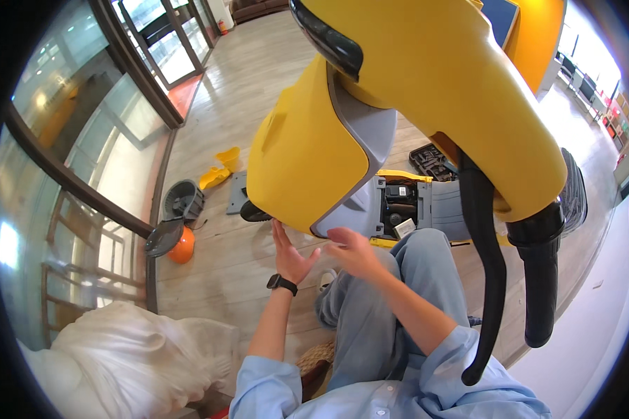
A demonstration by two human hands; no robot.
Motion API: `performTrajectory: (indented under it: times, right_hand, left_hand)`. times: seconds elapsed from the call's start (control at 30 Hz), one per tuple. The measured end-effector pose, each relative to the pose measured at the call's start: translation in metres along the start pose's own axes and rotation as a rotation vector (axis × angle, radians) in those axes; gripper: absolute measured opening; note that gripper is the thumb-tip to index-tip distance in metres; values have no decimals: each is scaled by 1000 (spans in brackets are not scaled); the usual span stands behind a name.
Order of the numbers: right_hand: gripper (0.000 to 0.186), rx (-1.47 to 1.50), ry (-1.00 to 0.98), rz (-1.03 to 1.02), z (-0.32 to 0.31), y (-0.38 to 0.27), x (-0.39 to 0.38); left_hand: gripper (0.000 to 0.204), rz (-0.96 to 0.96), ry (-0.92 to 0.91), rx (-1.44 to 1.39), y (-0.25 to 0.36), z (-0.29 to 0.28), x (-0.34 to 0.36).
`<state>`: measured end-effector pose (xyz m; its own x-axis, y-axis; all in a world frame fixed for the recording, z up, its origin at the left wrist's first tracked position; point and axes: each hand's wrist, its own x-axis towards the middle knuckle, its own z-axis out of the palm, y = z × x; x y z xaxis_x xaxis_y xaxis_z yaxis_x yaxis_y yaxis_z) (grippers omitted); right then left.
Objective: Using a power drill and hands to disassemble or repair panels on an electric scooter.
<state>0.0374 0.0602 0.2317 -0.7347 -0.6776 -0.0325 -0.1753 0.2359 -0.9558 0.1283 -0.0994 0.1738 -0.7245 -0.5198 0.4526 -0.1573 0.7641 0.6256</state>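
Note:
A large yellow machine with grey trim and a black wheel fills the upper middle, with a long black lever on its right. My left hand is raised with fingers stretched upward at the machine's lower edge, near the wheel; whether they touch it is unclear. My right hand is just right of it, fingers loosely extended beside the grey lower trim, holding nothing visible. Behind lies an opened yellow-and-grey housing with black parts inside.
Glass doors and panels line the left. Yellow pieces, a grey bucket and an orange object sit on the floor. A black toolcase lies behind the machine. A white cloth-like form is at lower left.

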Motion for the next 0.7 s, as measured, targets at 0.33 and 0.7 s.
performTrajectory:
  times: [0.33,0.7]
  right_hand:
    - [79,206,418,-53,131,-6,-20]
    - [18,235,-306,-1,-13,-15,-91]
  left_hand:
    - [71,155,298,-45,27,-59,26]
    - [20,-486,-161,-367,-7,-57,-47]
